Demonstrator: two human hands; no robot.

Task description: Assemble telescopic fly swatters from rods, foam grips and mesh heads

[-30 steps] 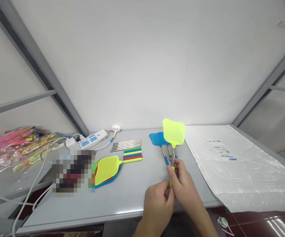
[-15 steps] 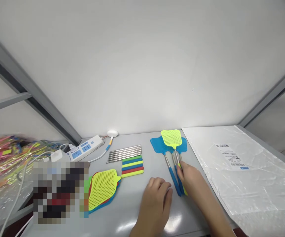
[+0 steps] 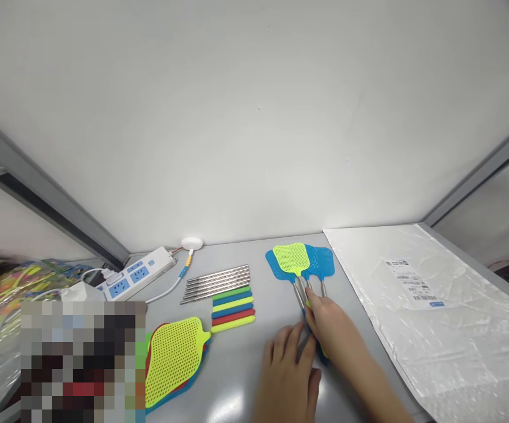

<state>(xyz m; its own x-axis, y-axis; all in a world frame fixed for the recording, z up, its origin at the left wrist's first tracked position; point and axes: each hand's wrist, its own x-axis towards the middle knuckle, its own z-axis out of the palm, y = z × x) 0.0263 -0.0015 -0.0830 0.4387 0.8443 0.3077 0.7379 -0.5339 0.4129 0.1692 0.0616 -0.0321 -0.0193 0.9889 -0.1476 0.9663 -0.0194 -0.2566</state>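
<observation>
A yellow-green fly swatter (image 3: 291,258) lies on top of several blue fly swatters (image 3: 324,261) with metal shafts. My right hand (image 3: 334,330) is closed round the handle of the yellow-green one, hiding most of it. Just left of it, my left hand (image 3: 287,367) reaches over the lower handles, fingers stretched out and slightly spread; its fingertips are at the blue handle, though whether they touch it I cannot tell. Off to the left lie a stack of loose swatter heads (image 3: 175,359), a row of coloured handles (image 3: 233,311) and several metal rods (image 3: 216,283).
A white plastic mailing bag (image 3: 413,329) with a label covers the right side of the grey table (image 3: 232,370). A power strip (image 3: 137,273), cables and a white puck-shaped device (image 3: 191,243) stand at the back left. Colourful items in clear plastic (image 3: 20,288) lie far left.
The yellow-green fly swatter has shifted left over the blue ones, with my right hand on it. My left hand has reached out to the handles, its fingers straightening. The view has tilted slightly.
</observation>
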